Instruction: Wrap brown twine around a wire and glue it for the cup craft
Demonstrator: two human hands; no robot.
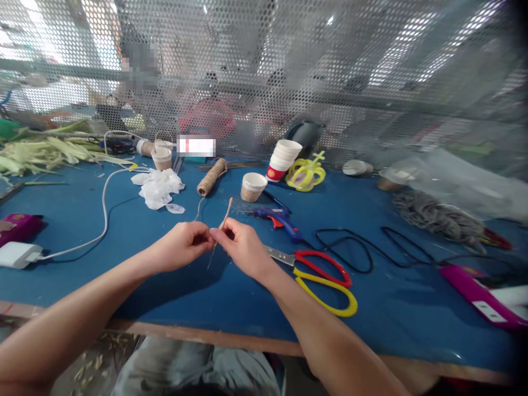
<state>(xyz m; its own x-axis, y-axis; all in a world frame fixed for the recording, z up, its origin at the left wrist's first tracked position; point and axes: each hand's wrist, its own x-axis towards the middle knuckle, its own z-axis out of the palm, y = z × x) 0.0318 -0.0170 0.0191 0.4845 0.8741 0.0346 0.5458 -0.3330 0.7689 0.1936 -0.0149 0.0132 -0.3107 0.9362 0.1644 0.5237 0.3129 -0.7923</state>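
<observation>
My left hand (187, 245) and my right hand (243, 246) meet above the blue table, both closed in a pinch. Between the right thumb and fingers is a thin twine-wrapped stick (229, 207), its tip pointing up and away. A loose strand of twine (199, 208) runs from a twine roll (212, 176) down to my left fingers, which pinch it beside the stick. Fine wire-like ends hang below the fingertips. Close to my right hand lie a blue glue gun (275, 215) and large scissors (324, 275) with red and yellow handles.
Ahead stand a twine-wrapped paper cup (252, 191), stacked paper cups (284, 159) and a yellow looped ornament (305, 176). White plastic (159, 188) and pale husks (45, 151) lie left. Right are a grey cord bundle (437, 217), black cable and purple power strip (480, 297). A mesh panel (247, 66) backs the table.
</observation>
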